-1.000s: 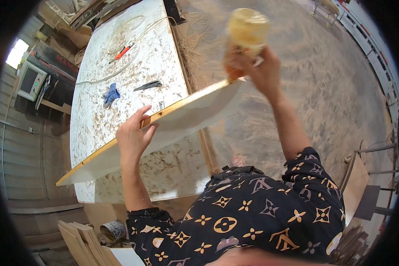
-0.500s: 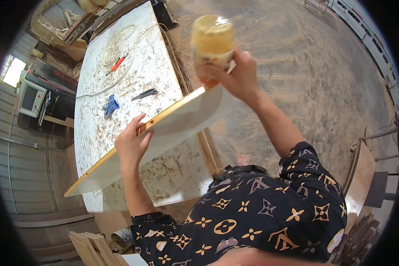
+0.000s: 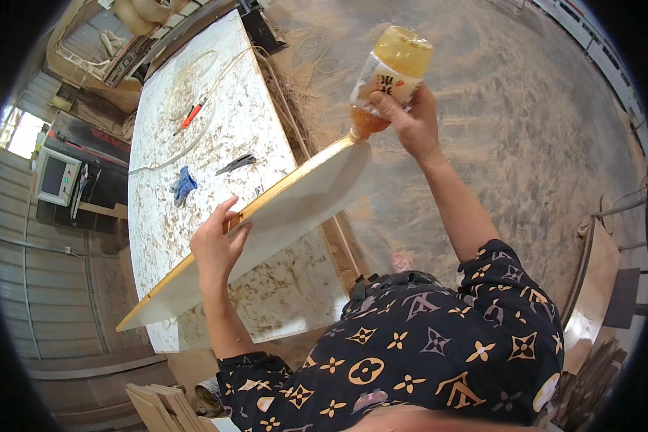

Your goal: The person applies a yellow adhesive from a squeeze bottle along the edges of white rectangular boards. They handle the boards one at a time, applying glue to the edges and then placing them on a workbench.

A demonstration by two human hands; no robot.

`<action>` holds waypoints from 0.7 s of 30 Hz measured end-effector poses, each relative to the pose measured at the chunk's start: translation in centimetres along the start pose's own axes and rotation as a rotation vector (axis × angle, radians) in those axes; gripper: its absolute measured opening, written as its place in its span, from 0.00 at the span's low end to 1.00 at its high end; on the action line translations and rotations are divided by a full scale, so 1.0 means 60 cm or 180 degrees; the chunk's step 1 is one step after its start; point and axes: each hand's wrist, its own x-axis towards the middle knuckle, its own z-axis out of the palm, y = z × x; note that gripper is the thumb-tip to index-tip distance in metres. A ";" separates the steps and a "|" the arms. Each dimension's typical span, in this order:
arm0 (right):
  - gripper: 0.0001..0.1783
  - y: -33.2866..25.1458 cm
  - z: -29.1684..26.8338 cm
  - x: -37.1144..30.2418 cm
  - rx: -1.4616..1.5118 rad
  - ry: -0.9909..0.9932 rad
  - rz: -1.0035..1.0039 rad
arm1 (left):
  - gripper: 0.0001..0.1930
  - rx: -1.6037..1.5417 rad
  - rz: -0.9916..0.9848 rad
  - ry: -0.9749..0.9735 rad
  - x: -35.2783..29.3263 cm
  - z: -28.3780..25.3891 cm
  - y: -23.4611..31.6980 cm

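A white board (image 3: 302,191) stands on its long side, tilted, with its narrow wood-coloured edge facing up. My left hand (image 3: 217,241) pinches this board near the middle of its top edge, thumb on the near face and fingers over the far one. In my right hand (image 3: 415,126) is a clear plastic bottle (image 3: 403,54) with a white label and yellowish-amber liquid, held upside down and slanted. Its narrow mouth meets the board's edge at the far right end. The edge looks wet and shiny along part of its length.
The board rests over a worn, stained white worktable (image 3: 216,86). On the table lie a blue glove (image 3: 183,186), a dark-handled knife (image 3: 236,164) and a red-handled tool (image 3: 192,115) by a hose. Wood strips (image 3: 158,407) stand lower left; a control screen (image 3: 56,175) is at left.
My right hand has moved the bottle rightward along the board's edge to its end, and the bottle now slants more. My left hand keeps its grip on the board.
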 end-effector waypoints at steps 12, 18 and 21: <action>0.16 0.016 0.002 0.000 0.0532 0.0074 0.0119 | 0.28 -0.0087 0.0014 0.0040 0.001 0.008 0.003; 0.21 -0.006 -0.002 -0.008 0.0109 0.0202 -0.0135 | 0.28 -0.0032 0.0002 -0.0025 0.001 0.006 0.003; 0.25 -0.037 0.042 -0.016 -0.0835 -0.0187 -0.0917 | 0.27 0.0038 0.0015 -0.0036 0.001 0.004 0.007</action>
